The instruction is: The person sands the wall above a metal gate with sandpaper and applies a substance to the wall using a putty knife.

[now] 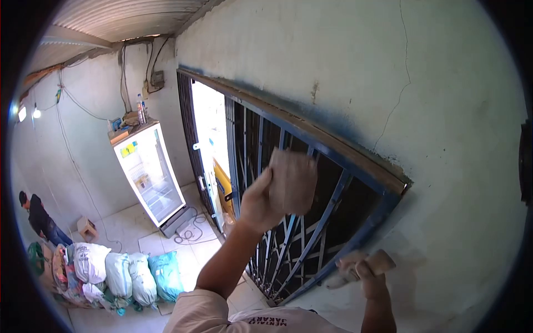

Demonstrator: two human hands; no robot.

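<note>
My left hand is raised in front of the folding gate, closed around the edge of a flat greyish-brown board. The thumb lies along the board's near side, and the other fingers are hidden behind it. Lower right, close to the pale wall, my right hand is closed on a small tan, flat-ended tool. Blur and the hand's own fingers keep its exact kind from showing. Below the gate's frame, a shadow of the right hand falls on the wall.
A blue metal folding gate stands under a worn lintel. The wall has a long crack. At left are a lit display fridge, cables, several stuffed sacks and a person in dark clothes.
</note>
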